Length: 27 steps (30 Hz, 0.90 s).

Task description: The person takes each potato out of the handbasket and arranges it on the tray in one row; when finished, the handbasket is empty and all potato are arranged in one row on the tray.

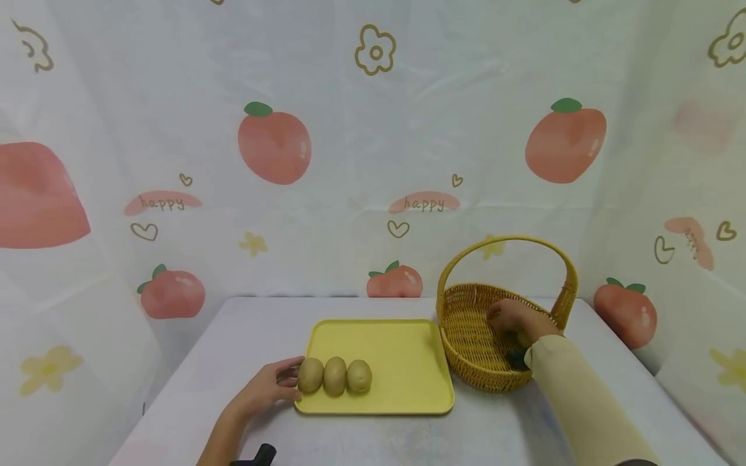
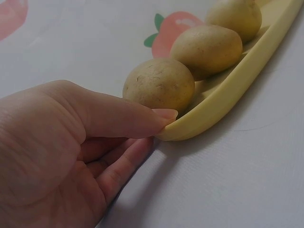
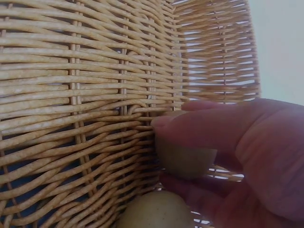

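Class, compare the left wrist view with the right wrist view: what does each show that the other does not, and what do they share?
Only the left wrist view: the left hand holding the rim of a yellow tray, three potatoes in a row on it, and a printed fruit.

Only the right wrist view: the right hand gripping one potato inside a wicker basket, another potato nearby.

Both: one hand and more than one potato.
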{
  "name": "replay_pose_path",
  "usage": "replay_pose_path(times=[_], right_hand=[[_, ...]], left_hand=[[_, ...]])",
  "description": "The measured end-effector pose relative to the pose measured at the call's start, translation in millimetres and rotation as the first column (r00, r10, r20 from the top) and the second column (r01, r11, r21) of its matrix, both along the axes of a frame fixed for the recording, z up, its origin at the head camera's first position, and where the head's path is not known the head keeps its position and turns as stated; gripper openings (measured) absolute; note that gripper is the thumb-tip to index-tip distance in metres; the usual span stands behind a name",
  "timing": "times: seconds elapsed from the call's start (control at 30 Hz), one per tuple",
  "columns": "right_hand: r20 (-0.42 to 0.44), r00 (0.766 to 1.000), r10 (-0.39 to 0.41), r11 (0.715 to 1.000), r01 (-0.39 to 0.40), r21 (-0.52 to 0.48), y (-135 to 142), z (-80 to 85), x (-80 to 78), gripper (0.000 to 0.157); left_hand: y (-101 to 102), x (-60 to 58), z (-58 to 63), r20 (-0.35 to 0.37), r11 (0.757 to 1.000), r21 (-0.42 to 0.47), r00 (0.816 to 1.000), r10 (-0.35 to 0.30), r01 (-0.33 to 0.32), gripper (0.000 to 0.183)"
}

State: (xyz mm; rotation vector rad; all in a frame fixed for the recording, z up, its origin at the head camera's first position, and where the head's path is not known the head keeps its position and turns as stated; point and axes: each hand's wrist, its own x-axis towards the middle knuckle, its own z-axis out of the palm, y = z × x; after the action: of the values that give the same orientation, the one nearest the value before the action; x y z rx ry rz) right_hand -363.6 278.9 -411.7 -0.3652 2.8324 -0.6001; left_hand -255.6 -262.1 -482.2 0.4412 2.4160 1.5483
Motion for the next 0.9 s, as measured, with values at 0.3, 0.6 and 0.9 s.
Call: replay_pose_path(times=[0.3,0.6,0.9], right_hand=[[-0.099,0.987,0.130,0.992,-0.129,0.017,-2.5,1.2,-5.3,0.034],[-0.133,0.976,0.173,0.977,-0.187,-0.099,-20.8,15.8,4.8,0.043],[-0.295,0.923,0.248,0.928,-0.313,-0.201,-35.4,26.3,26.1,0.041]], left_hand=[[0.8,-2.7,-2.5,0.016,1.000,-0.002,1.000,0.017,-0.017,0.078],[-0.8,1.2,-1.4,0.007,1.000,0.011,1.000,0.012,-0.012,0.077],[0.4,1.0,-0.7,0.010,1.000,0.012,1.000,0.011,-0.011,0.076]])
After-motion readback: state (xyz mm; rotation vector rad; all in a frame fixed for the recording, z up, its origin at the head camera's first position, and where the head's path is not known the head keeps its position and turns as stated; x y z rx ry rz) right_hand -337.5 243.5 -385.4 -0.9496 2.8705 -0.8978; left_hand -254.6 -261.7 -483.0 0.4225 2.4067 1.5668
